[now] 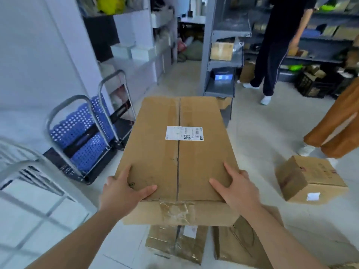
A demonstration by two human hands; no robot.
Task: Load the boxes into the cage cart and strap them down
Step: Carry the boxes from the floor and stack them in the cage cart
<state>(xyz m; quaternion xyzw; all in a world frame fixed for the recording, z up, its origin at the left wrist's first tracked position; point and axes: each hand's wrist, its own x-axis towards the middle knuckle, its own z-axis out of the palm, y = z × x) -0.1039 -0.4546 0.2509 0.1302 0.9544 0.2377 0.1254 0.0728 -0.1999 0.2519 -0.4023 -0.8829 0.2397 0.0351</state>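
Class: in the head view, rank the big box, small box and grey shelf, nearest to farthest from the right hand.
1. Big box, gripped by the right hand.
2. Small box, floor, right side.
3. Grey shelf, far ahead.

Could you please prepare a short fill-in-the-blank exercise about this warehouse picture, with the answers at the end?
The left hand and the right hand hold the large box, with thumbs on its ____ face.
Its label is ____ in colour.
The small box lies on the floor at the person's ____ side.
The folded carts have ____ perforated panels.
Missing words: top; white; right; blue.
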